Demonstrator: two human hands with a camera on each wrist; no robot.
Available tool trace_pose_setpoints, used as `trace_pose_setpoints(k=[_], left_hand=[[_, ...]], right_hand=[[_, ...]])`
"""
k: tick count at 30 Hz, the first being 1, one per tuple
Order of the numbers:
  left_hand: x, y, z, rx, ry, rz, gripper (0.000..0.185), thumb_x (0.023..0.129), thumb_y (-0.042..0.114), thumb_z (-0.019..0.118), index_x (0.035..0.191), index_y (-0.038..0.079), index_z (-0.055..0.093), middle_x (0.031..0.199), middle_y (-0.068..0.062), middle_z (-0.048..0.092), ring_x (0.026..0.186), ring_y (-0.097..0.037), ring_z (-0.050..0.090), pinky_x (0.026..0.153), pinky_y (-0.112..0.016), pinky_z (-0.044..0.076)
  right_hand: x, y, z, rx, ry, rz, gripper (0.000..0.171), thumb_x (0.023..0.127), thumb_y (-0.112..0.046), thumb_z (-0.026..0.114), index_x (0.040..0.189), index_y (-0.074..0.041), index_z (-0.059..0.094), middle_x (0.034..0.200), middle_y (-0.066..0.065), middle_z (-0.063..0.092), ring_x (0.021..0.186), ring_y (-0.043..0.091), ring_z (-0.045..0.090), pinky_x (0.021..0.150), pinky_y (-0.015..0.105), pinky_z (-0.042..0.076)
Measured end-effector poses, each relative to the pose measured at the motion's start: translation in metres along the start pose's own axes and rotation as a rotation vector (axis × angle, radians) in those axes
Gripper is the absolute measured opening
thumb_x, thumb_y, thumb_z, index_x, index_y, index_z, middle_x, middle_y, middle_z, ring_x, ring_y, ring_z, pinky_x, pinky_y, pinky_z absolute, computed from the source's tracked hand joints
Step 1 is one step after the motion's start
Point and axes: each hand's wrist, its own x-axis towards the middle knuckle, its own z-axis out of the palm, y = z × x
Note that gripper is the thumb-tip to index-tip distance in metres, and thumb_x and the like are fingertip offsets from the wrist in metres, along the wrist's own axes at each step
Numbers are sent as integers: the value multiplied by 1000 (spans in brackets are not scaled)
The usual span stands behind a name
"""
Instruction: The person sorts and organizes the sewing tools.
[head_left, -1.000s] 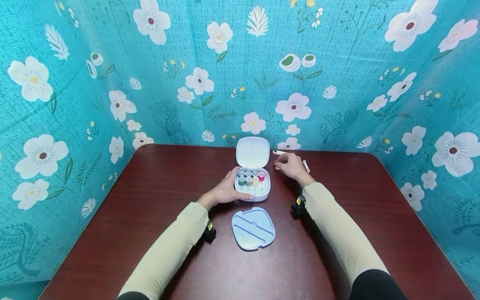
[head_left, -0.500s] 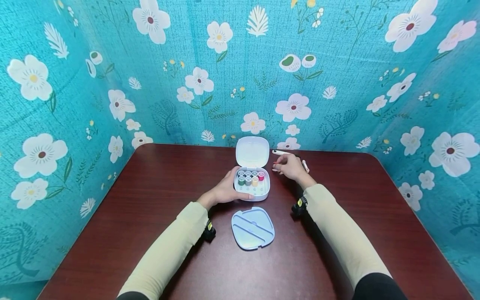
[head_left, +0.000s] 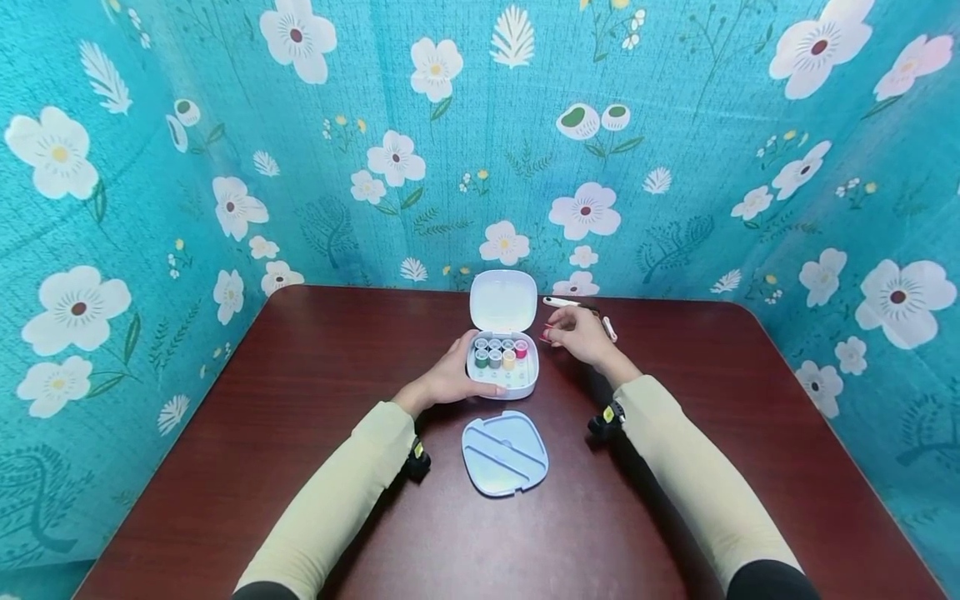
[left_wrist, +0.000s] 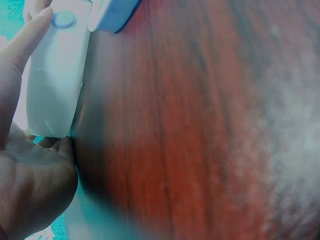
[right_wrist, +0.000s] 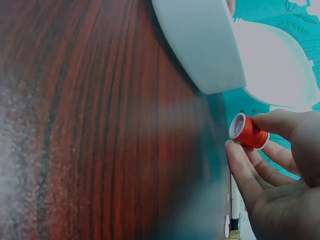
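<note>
A white sewing box [head_left: 516,392] stands with its lid [head_left: 503,302] raised, and several thread spools of different colours sit in its compartment. My left hand [head_left: 456,380] grips the box from its left side, thumb along the front; in the left wrist view the thumb reaches the round button [left_wrist: 63,20]. To the right of the box, my right hand [head_left: 581,335] pinches a red thread spool [right_wrist: 253,134] between thumb and fingers. The right wrist view shows the spool tilted, apart from the box wall [right_wrist: 205,45].
A light blue tray-like insert [head_left: 505,454] with a diagonal divider lies in front of the box. Behind my right hand are a slim white-handled item [head_left: 558,302] and another white-ended item [head_left: 609,330], partly hidden. A flowered curtain [head_left: 420,208] hangs behind the table.
My right hand has turned the red spool between its fingers and brought it slightly left, nearer the box. The left hand keeps its grip on the box.
</note>
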Motion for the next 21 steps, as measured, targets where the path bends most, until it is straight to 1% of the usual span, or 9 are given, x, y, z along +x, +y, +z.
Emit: trace_pose_setpoints(k=[2,4,7,9,11,16,17,18,21], left_hand=[[1,-1,0,-8,-2,3,110,71,41,95,155,20,27,141,-8,41,123,-23,46,96,-39,49],[1,-2,0,-15,-3,9,110,71,40,95,155,20,28,140,-7,41,123,-23,46,95,-38,49],[2,-2,0,-5,3,13,110,70,42,95,155,19,28,141,-6,42,124,-22,46,105,-42,41],[1,-1,0,-1,6,14,110,70,42,95,155,19,28,141,-6,42,125,-23,45,108,-43,38],[1,0,1,1,9,12,110,70,41,95,155,19,28,141,-7,42,125,-23,45,108,-43,39],[1,1,1,-2,8,11,108,71,40,95,154,19,29,140,-7,42,122,-22,47,100,-39,45],[1,1,1,-8,5,10,108,71,39,95,154,19,28,139,-7,42,122,-22,47,97,-39,48],[0,1,1,-8,4,10,109,71,39,95,154,19,28,139,-7,42,122,-22,47,96,-38,48],[1,1,0,-10,4,11,109,71,40,95,155,19,28,140,-7,42,123,-22,46,101,-39,44]], right_hand=[[-2,-3,-1,-11,3,-4,26,95,-10,71,117,1,64,101,18,68,84,27,69,72,30,56],[-5,-5,-2,-35,7,-10,27,95,-13,73,117,1,65,102,17,69,86,27,69,72,29,54],[-8,-8,-4,-66,12,-24,28,95,-14,74,118,0,67,103,16,70,90,26,68,73,28,54],[-10,-8,-5,-75,15,-43,28,94,-14,75,117,0,68,102,15,70,91,26,68,73,28,54],[-12,-10,-6,-81,14,-64,27,93,-13,75,115,1,68,101,15,71,91,26,68,73,28,53],[-17,-13,-9,-85,7,-101,22,93,-13,75,111,-2,70,98,13,71,89,26,68,76,32,54],[-19,-13,-9,-88,5,-111,22,93,-13,75,110,-1,70,98,13,72,90,26,68,78,34,54],[-20,-14,-10,-88,7,-113,21,92,-13,76,110,-2,71,97,12,72,90,26,69,79,35,54],[-23,-17,-10,-101,8,-131,21,92,-13,76,109,-2,71,98,12,73,90,27,69,81,37,54]])
